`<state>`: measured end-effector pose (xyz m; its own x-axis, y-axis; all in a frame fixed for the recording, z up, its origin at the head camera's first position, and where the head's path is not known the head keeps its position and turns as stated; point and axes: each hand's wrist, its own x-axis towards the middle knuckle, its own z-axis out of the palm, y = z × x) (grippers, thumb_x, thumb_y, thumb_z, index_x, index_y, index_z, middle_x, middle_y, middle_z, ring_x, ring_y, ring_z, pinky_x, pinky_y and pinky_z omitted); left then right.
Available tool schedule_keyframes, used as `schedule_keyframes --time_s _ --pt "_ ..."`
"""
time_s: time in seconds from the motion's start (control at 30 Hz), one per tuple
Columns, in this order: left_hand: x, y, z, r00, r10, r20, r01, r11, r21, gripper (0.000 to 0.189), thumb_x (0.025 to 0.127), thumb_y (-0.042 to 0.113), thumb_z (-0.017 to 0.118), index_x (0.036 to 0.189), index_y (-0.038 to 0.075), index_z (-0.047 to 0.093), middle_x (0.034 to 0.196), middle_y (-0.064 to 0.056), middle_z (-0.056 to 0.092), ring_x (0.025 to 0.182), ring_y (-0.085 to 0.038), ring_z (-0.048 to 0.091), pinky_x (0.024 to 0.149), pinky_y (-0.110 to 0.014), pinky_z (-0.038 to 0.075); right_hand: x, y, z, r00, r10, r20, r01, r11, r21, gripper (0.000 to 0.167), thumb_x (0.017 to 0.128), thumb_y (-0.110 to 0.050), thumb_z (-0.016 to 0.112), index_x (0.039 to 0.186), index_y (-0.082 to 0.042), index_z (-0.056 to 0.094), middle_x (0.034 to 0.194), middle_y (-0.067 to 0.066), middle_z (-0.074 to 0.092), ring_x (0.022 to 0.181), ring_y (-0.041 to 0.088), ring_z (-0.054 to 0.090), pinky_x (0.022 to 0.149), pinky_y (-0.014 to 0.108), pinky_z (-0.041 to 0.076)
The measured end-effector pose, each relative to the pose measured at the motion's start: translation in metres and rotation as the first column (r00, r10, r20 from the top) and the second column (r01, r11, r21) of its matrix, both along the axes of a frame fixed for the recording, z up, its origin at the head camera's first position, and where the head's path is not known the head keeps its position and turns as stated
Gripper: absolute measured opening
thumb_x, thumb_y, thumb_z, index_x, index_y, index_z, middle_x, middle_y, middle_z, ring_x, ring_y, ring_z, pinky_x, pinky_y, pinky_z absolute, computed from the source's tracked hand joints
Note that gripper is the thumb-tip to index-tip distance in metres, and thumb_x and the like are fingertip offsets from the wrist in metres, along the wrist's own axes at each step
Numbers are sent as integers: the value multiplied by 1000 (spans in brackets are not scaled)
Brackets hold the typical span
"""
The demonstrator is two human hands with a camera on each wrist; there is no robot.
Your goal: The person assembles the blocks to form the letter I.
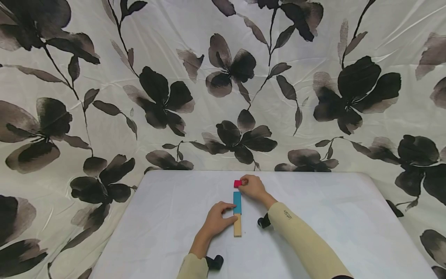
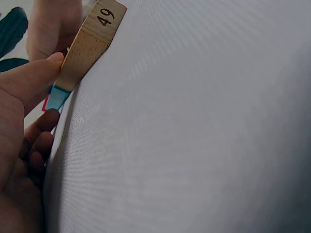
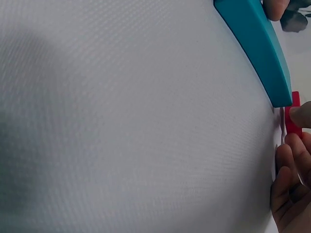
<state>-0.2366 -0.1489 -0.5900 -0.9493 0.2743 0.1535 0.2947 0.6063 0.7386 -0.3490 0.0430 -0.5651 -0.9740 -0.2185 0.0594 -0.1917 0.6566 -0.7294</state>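
Observation:
On the white table, a plain wooden block (image 1: 237,228) and a teal block (image 1: 237,199) lie end to end in one line. The wooden block's near end (image 2: 105,18) bears the number 49. My left hand (image 1: 216,221) rests at their left side, its thumb touching the wood and its index fingertip the teal block. Beyond the teal block, my right hand (image 1: 254,188) pinches a small red block (image 1: 237,184) between thumb and fingers. A small gap separates the red block from the far end of the teal block (image 3: 262,53) in the head view.
White cloth covers the table (image 1: 156,232), whose far edge lies just beyond the red block. A floral curtain (image 1: 230,100) hangs behind it. Dark wrist cameras (image 1: 215,262) sit on both wrists, close to the tabletop.

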Motion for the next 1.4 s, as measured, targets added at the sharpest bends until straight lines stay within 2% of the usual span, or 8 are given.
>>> schedule_keyframes --time_s 0.23,0.53,0.93,1.13,1.4 --pt "-2 1 1 1000 0 3 0 1000 3 37 83 31 78 118 20 71 100 8 60 88 -13 51 78 -32 44 -1 1 2 1000 6 -14 -6 1000 9 28 84 -18 74 109 -5 69 88 1 66 83 16 58 81 39 51" --pt "1 2 -6 1000 -1 -9 1 1000 -6 38 83 33 78 118 20 70 100 8 60 87 -11 50 77 -30 45 2 5 -2 1000 9 19 -9 1000 10 29 83 -18 75 109 -6 69 89 1 67 85 16 61 81 40 50" --pt "0 1 -4 1000 15 20 -14 1000 -11 38 83 34 77 119 22 70 99 10 60 88 -10 50 79 -30 44 3 4 -1 1000 25 0 -25 1000 15 29 83 -18 75 108 -5 70 87 -1 67 81 14 60 76 38 51" --pt "-1 1 -4 1000 5 -6 -5 1000 -17 38 83 35 77 118 20 70 100 9 60 88 -10 51 78 -30 45 3 2 0 1000 19 -5 -19 1000 23 29 83 -17 75 108 -6 70 86 -1 66 80 15 59 76 38 51" --pt "0 0 -3 1000 11 -6 -11 1000 -20 38 83 34 77 118 20 70 100 9 61 88 -10 51 78 -30 45 2 1 -2 1000 16 -1 -15 999 44 30 84 -19 74 111 -7 69 85 -2 65 79 14 57 74 36 50"
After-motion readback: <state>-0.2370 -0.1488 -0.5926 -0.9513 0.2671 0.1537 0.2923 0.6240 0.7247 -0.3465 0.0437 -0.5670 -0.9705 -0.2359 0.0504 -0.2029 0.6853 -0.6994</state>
